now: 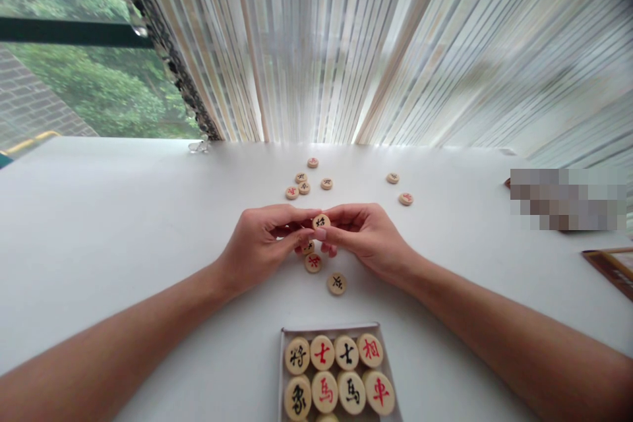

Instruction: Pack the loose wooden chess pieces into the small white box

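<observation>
A round wooden Chinese chess piece with a black character is held up in the middle, its face towards me. My right hand pinches it between thumb and fingers. From the other side, the fingertips of my left hand close on its left edge. Just below the hands, a red-marked piece lies on the white table, beside another piece partly hidden by the left fingers. A black-marked piece lies nearer to me. An open box at the bottom holds several larger pieces in rows.
Beyond the hands, several small pieces lie loose, among them a red one and a black one. Two more, including a red-marked piece, are farther right. A striped curtain hangs behind the table. A brown-edged object sits at right.
</observation>
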`<state>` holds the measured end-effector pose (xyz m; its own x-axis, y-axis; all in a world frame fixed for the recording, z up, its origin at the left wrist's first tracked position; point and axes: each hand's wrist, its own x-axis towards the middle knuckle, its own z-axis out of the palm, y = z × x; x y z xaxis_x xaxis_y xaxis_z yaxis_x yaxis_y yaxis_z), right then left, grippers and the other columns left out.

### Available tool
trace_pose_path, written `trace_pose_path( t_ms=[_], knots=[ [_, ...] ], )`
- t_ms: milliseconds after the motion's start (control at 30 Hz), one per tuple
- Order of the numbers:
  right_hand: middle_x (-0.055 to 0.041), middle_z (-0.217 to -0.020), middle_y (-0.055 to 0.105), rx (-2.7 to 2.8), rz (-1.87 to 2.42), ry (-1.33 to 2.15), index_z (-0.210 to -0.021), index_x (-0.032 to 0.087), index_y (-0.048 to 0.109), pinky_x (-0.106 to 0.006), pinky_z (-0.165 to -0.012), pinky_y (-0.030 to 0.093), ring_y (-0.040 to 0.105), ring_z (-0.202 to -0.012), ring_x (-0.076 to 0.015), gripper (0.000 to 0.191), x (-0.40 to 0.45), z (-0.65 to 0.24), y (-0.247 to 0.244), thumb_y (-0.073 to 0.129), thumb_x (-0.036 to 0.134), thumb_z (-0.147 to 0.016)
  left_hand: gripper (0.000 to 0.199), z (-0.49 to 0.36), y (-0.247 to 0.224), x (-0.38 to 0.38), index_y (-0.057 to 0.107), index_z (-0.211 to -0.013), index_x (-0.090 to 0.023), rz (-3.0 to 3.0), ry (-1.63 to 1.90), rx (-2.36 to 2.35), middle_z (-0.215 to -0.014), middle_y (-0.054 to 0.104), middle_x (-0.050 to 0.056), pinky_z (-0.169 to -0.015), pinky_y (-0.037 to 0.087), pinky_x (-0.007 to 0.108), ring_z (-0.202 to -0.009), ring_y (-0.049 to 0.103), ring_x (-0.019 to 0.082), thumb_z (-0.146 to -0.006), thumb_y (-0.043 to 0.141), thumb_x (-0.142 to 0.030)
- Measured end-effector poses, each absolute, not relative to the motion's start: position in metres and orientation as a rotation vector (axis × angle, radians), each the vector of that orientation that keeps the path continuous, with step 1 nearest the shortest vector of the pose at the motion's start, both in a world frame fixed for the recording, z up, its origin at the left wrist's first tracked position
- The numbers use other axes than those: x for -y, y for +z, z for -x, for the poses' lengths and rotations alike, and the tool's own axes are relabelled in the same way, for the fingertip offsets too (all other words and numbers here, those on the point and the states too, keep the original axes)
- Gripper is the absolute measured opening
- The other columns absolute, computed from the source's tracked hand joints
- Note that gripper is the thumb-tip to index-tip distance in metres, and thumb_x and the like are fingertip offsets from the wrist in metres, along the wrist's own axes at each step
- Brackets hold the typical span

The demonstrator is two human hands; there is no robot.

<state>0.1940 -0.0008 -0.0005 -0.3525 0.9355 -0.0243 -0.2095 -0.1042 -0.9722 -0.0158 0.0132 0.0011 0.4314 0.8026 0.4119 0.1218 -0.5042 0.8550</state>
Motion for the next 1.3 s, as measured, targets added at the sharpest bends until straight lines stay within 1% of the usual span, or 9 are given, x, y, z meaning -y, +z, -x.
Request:
trace_pose_path(
  t_ms=[167, 400, 533, 667, 800, 900, 1000, 1100, 1300],
  knots=[
    [-0.0026, -0.068, 0.072, 1.224, 0.94, 1.602, -0.084, 0.012, 0.078, -0.022, -0.053, 0.053, 0.063, -0.054, -0.01, 0.043, 0.0011, -0.1909, 0.0016, 0.101, 0.039, -0.059, 0.026, 0.016, 0.0019, -0.0123, 0.082, -0.119, -0.016, -2.027, 1.084, -0.742, -0.1, 0.081, 0.008, -0.071, 0.062, 0.018, -0.082, 0.076, 0.014, -0.094, 0.074, -0.015],
    [-0.0026, -0.061, 0.07, 1.275, 0.935, 1.556, -0.08, 0.01, 0.078, -0.018, -0.052, 0.05, 0.062, -0.052, -0.0086, 0.038, 0.0018, -0.1921, 0.0036, 0.095, 0.043, -0.072, 0.024, 0.0151, 0.0059, -0.0118, 0.082, -0.115, -0.015, -2.068, 1.074, -0.702, -0.091, 0.08, 0.006, -0.069, 0.06, 0.017, -0.076, 0.075, 0.012, -0.092, 0.077, -0.014],
    [-0.0049, -0.069, 0.074, 1.311, 0.858, 1.568, -0.089, 0.01, 0.082, -0.017, -0.057, 0.053, 0.066, -0.058, -0.0089, 0.035, 0.0002, -0.1949, 0.001, 0.088, 0.044, -0.082, 0.023, 0.0149, 0.0037, -0.0131, 0.082, -0.115, -0.015, -2.022, 1.124, -0.702, -0.096, 0.082, 0.006, -0.074, 0.062, 0.015, -0.081, 0.077, 0.013, -0.091, 0.079, -0.016],
    [-0.0053, -0.079, 0.076, 1.31, 0.767, 1.607, -0.102, 0.013, 0.083, -0.019, -0.063, 0.056, 0.068, -0.065, -0.0094, 0.028, -0.0019, -0.1974, -0.0049, 0.084, 0.038, -0.088, 0.027, 0.0151, 0.0006, -0.0145, 0.082, -0.117, -0.015, -1.92, 1.144, -0.729, -0.1, 0.083, 0.007, -0.076, 0.062, 0.013, -0.085, 0.079, 0.014, -0.09, 0.081, -0.017],
    [-0.0046, -0.081, 0.077, 1.285, 0.746, 1.641, -0.101, 0.014, 0.082, -0.019, -0.067, 0.057, 0.068, -0.067, -0.0087, 0.031, -0.0015, -0.1963, -0.0046, 0.093, 0.031, -0.077, 0.028, 0.0156, 0.0, -0.0152, 0.082, -0.119, -0.014, -1.869, 1.14, -0.737, -0.103, 0.083, 0.008, -0.075, 0.062, 0.013, -0.086, 0.079, 0.014, -0.091, 0.08, -0.018],
    [-0.0035, -0.078, 0.075, 1.224, 0.793, 1.666, -0.093, 0.013, 0.079, -0.018, -0.063, 0.057, 0.069, -0.065, -0.0092, 0.037, -0.0004, -0.1943, -0.0013, 0.099, 0.029, -0.067, 0.028, 0.016, 0.0013, -0.0153, 0.083, -0.119, -0.017, -1.934, 1.137, -0.73, -0.104, 0.082, 0.007, -0.076, 0.061, 0.012, -0.087, 0.078, 0.012, -0.092, 0.078, -0.014],
    [-0.0019, -0.071, 0.073, 1.187, 0.848, 1.666, -0.083, 0.011, 0.075, -0.017, -0.056, 0.055, 0.065, -0.057, -0.0083, 0.04, 0.0, -0.1926, 0.0009, 0.102, 0.027, -0.058, 0.032, 0.0157, 0.0032, -0.0148, 0.082, -0.121, -0.019, -2.012, 1.131, -0.69, -0.097, 0.082, 0.005, -0.072, 0.059, 0.011, -0.081, 0.075, 0.01, -0.092, 0.075, -0.007],
    [-0.0016, -0.067, 0.071, 1.188, 0.866, 1.65, -0.08, 0.011, 0.074, -0.018, -0.052, 0.054, 0.063, -0.053, -0.0082, 0.041, 0.0001, -0.1918, 0.0016, 0.103, 0.028, -0.056, 0.035, 0.0151, 0.0041, -0.0143, 0.082, -0.122, -0.02, -2.052, 1.123, -0.656, -0.094, 0.081, 0.004, -0.071, 0.058, 0.011, -0.078, 0.073, 0.009, -0.092, 0.074, -0.004],
    [-0.0021, -0.066, 0.071, 1.208, 0.876, 1.609, -0.08, 0.011, 0.073, -0.017, -0.053, 0.054, 0.064, -0.053, -0.0082, 0.043, 0.0005, -0.191, 0.0015, 0.102, 0.035, -0.059, 0.038, 0.0165, 0.0025, -0.0134, 0.081, -0.124, -0.021, -2.033, 1.1, -0.635, -0.098, 0.08, 0.004, -0.072, 0.06, 0.012, -0.082, 0.074, 0.01, -0.092, 0.071, -0.004]
  ],
)
